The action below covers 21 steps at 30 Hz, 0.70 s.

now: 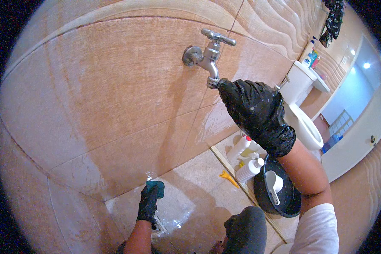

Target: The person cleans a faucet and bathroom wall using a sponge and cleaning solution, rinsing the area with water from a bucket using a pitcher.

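Note:
My left hand (147, 203), in a black glove, grips a dark green scouring pad (155, 189) low down where the tiled wall (120, 104) meets the floor. A little white foam shows on the wall just above the pad. Higher up, my right hand (257, 111), also gloved in black, is at the mouth of a metal tap (211, 60). Its thumb side meets or nearly meets the spout. The fingers are turned away, so whether they hold anything is hidden. No water stream is visible. Wet streaks mark parts of the wall.
A black basin (261, 193) holds a white dipper (274, 184). Beside it stand a white ribbed bottle (249, 170) and a red-capped bottle (239, 147). An orange-yellow tool (228, 178) lies by the raised floor strip (257, 203). A toilet (301, 123) and door (352, 155) are beyond; a drain (160, 226) is near my left wrist.

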Each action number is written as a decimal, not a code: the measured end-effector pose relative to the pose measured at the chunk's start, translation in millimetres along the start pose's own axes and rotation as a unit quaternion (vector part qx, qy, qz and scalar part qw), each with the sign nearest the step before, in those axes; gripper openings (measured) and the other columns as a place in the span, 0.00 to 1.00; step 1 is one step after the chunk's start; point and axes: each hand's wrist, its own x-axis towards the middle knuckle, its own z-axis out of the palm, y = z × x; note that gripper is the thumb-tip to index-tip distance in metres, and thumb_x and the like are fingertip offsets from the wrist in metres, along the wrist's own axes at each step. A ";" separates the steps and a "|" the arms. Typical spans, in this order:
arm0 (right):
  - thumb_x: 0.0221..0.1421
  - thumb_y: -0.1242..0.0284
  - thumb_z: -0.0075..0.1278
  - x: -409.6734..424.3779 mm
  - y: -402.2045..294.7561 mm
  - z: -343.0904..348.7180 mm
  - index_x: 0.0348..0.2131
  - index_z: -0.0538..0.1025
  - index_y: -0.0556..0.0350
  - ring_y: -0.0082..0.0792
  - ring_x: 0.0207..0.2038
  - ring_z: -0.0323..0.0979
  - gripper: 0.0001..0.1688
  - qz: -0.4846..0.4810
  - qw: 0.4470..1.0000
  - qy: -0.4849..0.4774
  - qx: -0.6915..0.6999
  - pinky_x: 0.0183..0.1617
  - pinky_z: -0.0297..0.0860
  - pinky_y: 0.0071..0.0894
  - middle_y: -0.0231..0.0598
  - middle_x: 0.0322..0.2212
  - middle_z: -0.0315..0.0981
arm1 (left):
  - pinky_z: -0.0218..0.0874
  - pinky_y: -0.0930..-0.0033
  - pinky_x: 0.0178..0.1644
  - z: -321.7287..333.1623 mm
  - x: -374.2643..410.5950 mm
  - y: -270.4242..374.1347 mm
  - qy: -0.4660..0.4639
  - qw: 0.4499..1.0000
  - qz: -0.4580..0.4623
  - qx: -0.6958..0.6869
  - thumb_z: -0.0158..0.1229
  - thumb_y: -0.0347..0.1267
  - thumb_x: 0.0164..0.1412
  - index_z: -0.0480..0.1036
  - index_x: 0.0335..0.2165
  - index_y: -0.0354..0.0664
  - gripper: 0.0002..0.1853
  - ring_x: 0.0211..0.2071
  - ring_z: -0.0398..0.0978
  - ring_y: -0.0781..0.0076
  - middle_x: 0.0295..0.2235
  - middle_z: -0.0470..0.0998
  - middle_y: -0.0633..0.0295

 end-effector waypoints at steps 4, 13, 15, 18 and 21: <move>0.45 0.73 0.44 4.1 -7.3 -4.4 0.26 0.67 0.51 0.35 0.17 0.65 0.04 -0.002 1.000 0.011 0.006 0.17 0.61 0.32 0.35 0.16 0.61 | 0.62 0.75 0.34 -3.8 8.5 -9.0 0.002 1.000 -0.013 0.017 0.51 0.33 0.53 0.71 0.34 0.40 0.10 0.30 0.70 0.77 0.30 0.74 0.65; 0.44 0.73 0.44 -0.8 -3.4 -3.1 0.26 0.67 0.51 0.38 0.16 0.64 0.05 0.001 0.999 -0.028 -0.044 0.18 0.60 0.34 0.34 0.15 0.63 | 0.62 0.75 0.31 7.7 0.4 0.5 0.004 0.997 0.022 0.069 0.53 0.35 0.52 0.71 0.33 0.41 0.11 0.27 0.70 0.78 0.26 0.73 0.67; 0.44 0.73 0.45 -1.0 -1.5 0.8 0.28 0.68 0.51 0.39 0.17 0.65 0.06 0.020 0.999 -0.031 0.021 0.19 0.62 0.35 0.34 0.17 0.65 | 0.62 0.75 0.28 0.3 14.6 -21.3 -0.002 0.997 0.034 0.063 0.53 0.37 0.51 0.71 0.32 0.42 0.12 0.26 0.70 0.77 0.25 0.73 0.68; 0.50 0.71 0.44 1.0 12.9 -2.7 0.34 0.69 0.55 0.32 0.16 0.65 0.10 0.054 0.977 -0.009 0.207 0.20 0.63 0.30 0.35 0.15 0.66 | 0.61 0.71 0.27 -38.0 35.8 -58.7 -0.034 0.988 0.109 0.103 0.52 0.37 0.50 0.71 0.30 0.43 0.11 0.25 0.70 0.74 0.25 0.73 0.67; 0.56 0.69 0.40 -19.4 38.1 0.6 0.37 0.70 0.56 0.25 0.20 0.65 0.13 0.160 0.933 -0.016 0.322 0.25 0.65 0.25 0.35 0.19 0.67 | 0.60 0.66 0.31 -41.3 50.4 -29.1 -0.032 0.798 0.300 0.521 0.50 0.34 0.47 0.67 0.27 0.42 0.08 0.27 0.69 0.65 0.24 0.70 0.61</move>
